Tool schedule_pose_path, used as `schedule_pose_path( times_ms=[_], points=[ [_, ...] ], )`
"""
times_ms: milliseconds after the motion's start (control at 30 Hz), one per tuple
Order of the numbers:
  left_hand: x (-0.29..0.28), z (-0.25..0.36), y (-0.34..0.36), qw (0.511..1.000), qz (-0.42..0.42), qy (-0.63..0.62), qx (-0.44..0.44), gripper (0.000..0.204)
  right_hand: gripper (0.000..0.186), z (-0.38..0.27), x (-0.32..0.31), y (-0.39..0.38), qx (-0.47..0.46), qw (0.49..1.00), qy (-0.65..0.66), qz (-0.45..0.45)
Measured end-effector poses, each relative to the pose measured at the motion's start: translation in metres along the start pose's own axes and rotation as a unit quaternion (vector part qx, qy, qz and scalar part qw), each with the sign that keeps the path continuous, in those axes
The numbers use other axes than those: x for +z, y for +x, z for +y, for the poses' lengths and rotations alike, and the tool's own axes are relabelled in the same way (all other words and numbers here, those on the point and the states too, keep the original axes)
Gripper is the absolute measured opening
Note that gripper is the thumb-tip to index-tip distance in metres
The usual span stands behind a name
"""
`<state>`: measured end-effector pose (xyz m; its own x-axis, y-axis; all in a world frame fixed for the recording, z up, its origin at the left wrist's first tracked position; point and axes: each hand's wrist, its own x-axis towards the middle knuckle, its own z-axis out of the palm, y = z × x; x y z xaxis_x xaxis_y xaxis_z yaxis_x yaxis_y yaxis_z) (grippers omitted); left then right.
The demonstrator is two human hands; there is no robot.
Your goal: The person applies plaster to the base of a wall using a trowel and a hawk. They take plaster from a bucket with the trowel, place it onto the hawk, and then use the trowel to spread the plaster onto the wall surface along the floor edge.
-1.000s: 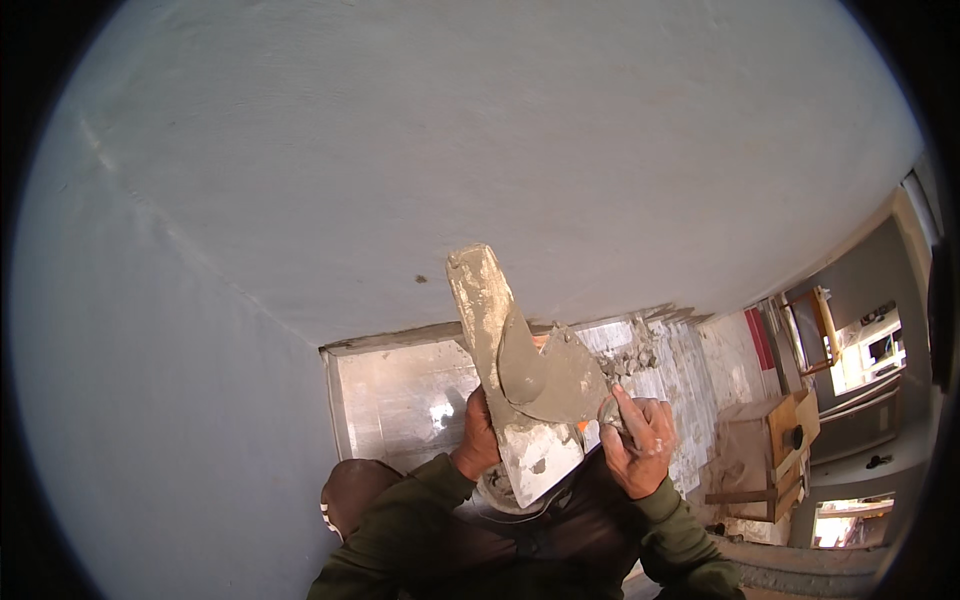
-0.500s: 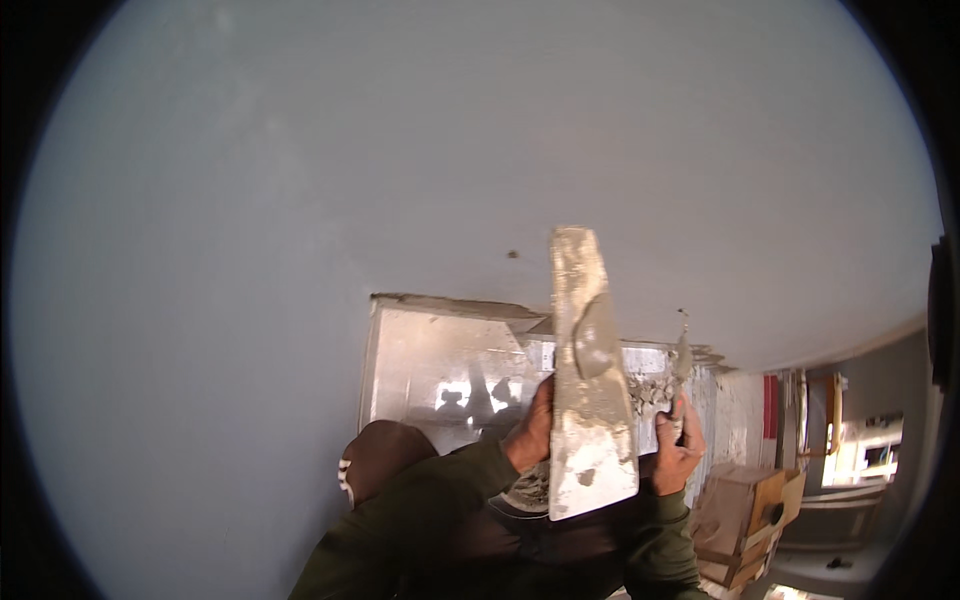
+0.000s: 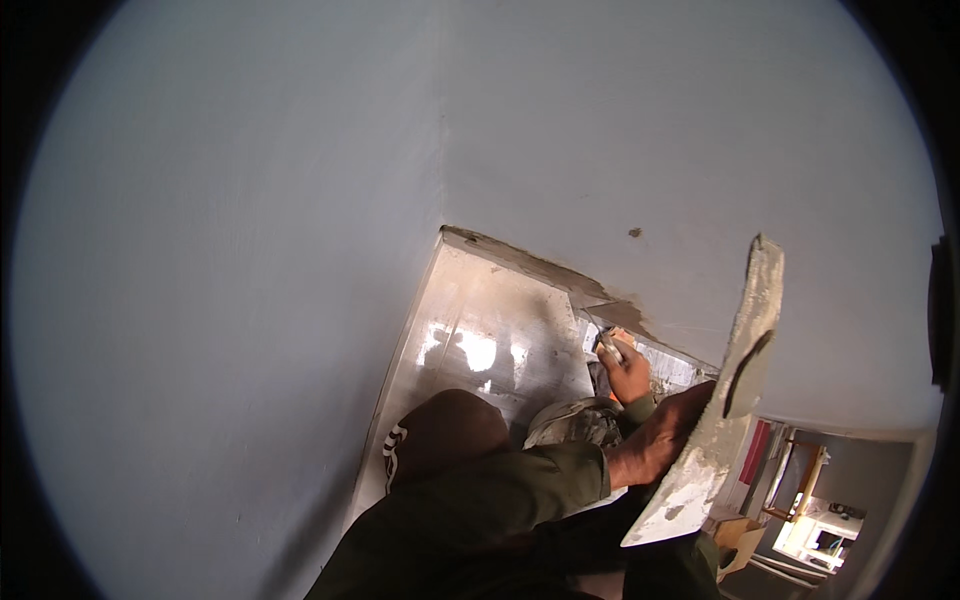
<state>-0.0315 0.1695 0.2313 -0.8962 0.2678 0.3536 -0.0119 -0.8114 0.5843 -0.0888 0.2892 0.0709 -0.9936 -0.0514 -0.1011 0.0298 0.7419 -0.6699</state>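
My left hand, on a green-sleeved forearm rising from the lower edge, holds a long flat plaster-smeared board tilted on edge at the right. A dark smear of plaster sits on its upper part. My right hand is just up and left of it, gripping a small tool whose tip is by the rough plaster edge of the pale wall. The rest of the right arm is hidden behind the left forearm.
Two pale blue-grey wall faces meet at a corner. A shiny light panel lies below them. A dark brown rounded thing with a white mark is near my sleeve. A cardboard box and wooden frame stand lower right.
The view has turned left. The board has swung from the middle to the right and tilted. My right hand has come across to the rough plaster edge.
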Motion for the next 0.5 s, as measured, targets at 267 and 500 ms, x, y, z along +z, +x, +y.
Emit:
schedule_pose_path(
  times_ms=[267,500],
  points=[
    [-0.006,0.004,0.0,1.0,-0.008,-0.023,-0.004,0.055,0.035,0.002,0.064,0.059,0.071,0.992,-0.058,-0.092],
    [-0.011,0.016,0.001,1.0,0.006,0.007,-0.006,0.057,0.029,0.001,0.079,0.077,0.063,0.99,-0.059,-0.108]
  ],
)
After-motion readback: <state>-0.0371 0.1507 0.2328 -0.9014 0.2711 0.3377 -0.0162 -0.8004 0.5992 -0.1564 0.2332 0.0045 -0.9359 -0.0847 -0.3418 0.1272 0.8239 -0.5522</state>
